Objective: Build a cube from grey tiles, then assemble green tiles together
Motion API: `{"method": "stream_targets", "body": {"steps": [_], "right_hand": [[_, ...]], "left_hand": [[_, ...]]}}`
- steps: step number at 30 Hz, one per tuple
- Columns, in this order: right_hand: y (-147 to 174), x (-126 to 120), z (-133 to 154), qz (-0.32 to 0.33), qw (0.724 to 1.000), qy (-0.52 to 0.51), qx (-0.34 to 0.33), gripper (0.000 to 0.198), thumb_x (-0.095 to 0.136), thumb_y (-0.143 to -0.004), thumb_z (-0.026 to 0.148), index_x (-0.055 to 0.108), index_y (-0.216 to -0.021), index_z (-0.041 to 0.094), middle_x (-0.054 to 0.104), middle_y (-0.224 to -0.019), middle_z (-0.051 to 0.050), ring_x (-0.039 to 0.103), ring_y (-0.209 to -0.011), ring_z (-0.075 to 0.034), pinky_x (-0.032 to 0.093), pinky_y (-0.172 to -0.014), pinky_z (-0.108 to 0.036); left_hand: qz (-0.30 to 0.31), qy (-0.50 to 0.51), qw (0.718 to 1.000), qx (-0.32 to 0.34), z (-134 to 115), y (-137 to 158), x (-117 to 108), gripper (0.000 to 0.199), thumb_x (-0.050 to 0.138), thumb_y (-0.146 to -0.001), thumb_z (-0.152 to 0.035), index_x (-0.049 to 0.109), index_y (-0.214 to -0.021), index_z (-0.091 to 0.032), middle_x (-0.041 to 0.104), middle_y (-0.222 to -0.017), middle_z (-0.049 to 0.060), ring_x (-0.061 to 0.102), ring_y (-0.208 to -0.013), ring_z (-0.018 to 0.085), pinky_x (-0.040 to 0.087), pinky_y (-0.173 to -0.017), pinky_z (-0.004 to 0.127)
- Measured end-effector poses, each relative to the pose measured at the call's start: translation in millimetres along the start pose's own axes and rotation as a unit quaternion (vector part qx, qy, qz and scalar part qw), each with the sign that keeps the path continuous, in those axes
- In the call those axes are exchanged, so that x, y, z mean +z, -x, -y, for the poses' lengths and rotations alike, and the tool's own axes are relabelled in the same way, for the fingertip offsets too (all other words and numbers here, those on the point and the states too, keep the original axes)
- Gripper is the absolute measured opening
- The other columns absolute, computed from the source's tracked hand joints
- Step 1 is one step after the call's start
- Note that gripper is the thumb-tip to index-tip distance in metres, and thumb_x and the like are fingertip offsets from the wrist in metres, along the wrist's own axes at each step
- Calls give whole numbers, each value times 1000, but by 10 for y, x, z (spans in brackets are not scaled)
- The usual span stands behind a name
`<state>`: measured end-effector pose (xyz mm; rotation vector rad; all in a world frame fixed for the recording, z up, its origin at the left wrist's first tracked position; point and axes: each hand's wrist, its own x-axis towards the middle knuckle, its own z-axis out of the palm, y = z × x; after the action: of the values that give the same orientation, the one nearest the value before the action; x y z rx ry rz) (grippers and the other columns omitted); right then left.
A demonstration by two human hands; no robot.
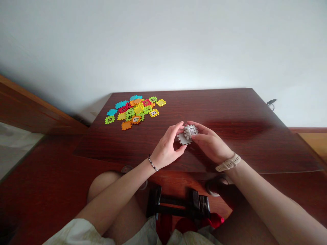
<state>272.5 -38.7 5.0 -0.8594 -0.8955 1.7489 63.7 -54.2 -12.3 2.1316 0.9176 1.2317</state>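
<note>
My left hand (170, 144) pinches a grey square interlocking tile (183, 139) between thumb and fingers, over the near middle of the table. In my right hand (211, 141) is a second grey tile with a white window insert (191, 131), gripped between thumb and fingers. The window tile overlaps the upper right of the plain one; whether their teeth are locked together I cannot tell. Some edges of both tiles are hidden by my fingers.
Loose interlocking tiles (138, 108) in blue, red, orange, yellow and green lie heaped at the table's far left. The dark wooden table (219, 109) meets a white wall (178, 44). A black cable (271, 102) shows beyond its right edge.
</note>
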Motion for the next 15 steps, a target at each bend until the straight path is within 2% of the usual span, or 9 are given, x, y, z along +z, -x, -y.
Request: {"method": "stream_targets", "body": {"steps": [5,10,15], "right_hand": [[19,27,-41,41,998,-31,46,49,75,-78,13,76,-126,25,75,-134,-7,66,-126,-29,45,-119,-50],[22,48,-61,54,996,-38,61,44,69,-83,15,77,-126,21,76,-132,-9,67,-119,-26,49,-113,-44],[47,102,-61,48,995,-54,64,40,66,-86,18,78,-124,21,77,-128,-8,67,-111,-24,52,-104,-39]], "left_hand": [[-1,-27,999,17,5,-4,6,89,73,-92,-5,33,-167,-30,58,-146,14,66,-129,28,58,-116,52],[2,-2,1000,11,56,-11,2,85,77,-93,-11,35,-165,-31,52,-154,15,59,-141,32,55,-120,56],[-22,19,1000,1,15,-31,7,78,80,-93,-15,43,-160,-29,61,-142,12,65,-131,29,59,-115,52]]}}
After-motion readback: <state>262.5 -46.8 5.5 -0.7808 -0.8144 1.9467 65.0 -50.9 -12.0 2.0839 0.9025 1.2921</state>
